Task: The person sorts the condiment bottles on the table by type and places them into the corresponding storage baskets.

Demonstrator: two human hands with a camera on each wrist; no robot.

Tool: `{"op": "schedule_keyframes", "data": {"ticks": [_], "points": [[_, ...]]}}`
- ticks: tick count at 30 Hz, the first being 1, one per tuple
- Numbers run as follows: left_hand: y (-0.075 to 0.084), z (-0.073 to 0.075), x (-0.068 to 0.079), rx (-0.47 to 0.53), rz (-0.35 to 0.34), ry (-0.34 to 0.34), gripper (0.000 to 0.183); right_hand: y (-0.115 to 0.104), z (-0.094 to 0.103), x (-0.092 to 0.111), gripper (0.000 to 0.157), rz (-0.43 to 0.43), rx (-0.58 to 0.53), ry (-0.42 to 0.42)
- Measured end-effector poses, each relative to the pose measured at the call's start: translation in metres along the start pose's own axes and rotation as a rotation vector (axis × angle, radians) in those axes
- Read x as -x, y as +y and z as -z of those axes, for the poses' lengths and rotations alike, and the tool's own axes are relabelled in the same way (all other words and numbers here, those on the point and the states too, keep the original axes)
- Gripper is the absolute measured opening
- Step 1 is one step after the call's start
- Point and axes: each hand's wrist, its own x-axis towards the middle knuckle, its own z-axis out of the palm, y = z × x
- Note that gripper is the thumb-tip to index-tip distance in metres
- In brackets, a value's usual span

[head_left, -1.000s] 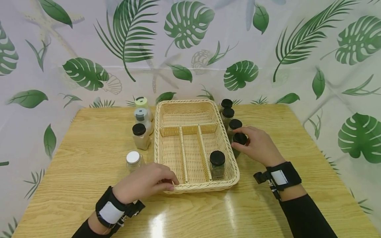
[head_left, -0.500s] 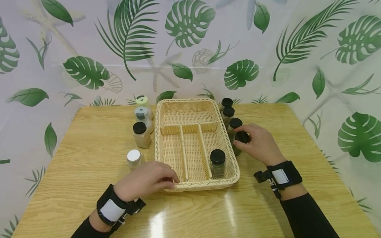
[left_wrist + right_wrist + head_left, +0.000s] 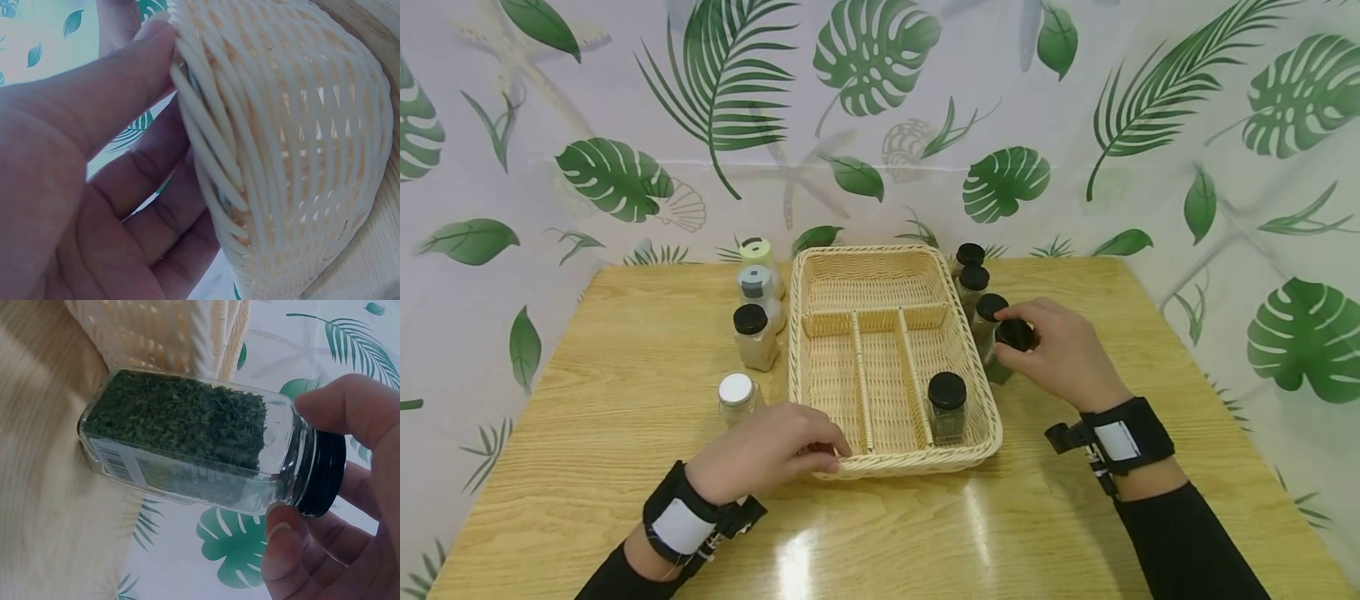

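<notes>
My left hand (image 3: 771, 450) grips the near left rim of a woven basket (image 3: 917, 462), with the thumb on the outer side and the fingers over the edge. In the left wrist view the basket's wicker wall (image 3: 300, 137) fills the right side. On the right, my right hand (image 3: 1063, 354) pinches a glass spice jar (image 3: 181, 434) around its neck and black lid. Dried green flakes fill most of this jar. It stands upright just outside the basket's right wall, its base close to the tabletop. Another black-lidded jar (image 3: 947, 408) sits inside the basket's right front compartment.
Behind the held jar, more black-lidded jars (image 3: 973, 279) line the basket's right side. Left of the basket stand a white-lidded jar (image 3: 737, 396), a black-lidded jar (image 3: 754, 337), a grey-topped container (image 3: 756, 287) and a yellow-green-topped one (image 3: 756, 250). A leaf-print cloth (image 3: 880, 200) hangs behind the table.
My right hand has shifted slightly right and away from me with the jar, widening the gap to the basket wall. My left hand stays on the basket rim.
</notes>
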Motion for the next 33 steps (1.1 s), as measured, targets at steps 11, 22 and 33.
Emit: {"op": "schedule_keyframes", "data": {"ticks": [11, 22, 33], "points": [[-0.002, -0.001, 0.0, 0.008, 0.001, 0.003, 0.007, -0.007, 0.01, -0.006, 0.036, 0.004, 0.035, 0.019], [-0.001, 0.0, -0.001, 0.017, 0.004, 0.001, 0.006, -0.015, 0.015, -0.009, 0.034, 0.042, 0.044, 0.043], [0.0, -0.001, -0.001, 0.009, -0.005, 0.004, 0.006, -0.02, 0.019, -0.013, 0.034, 0.082, 0.053, 0.063]]}}
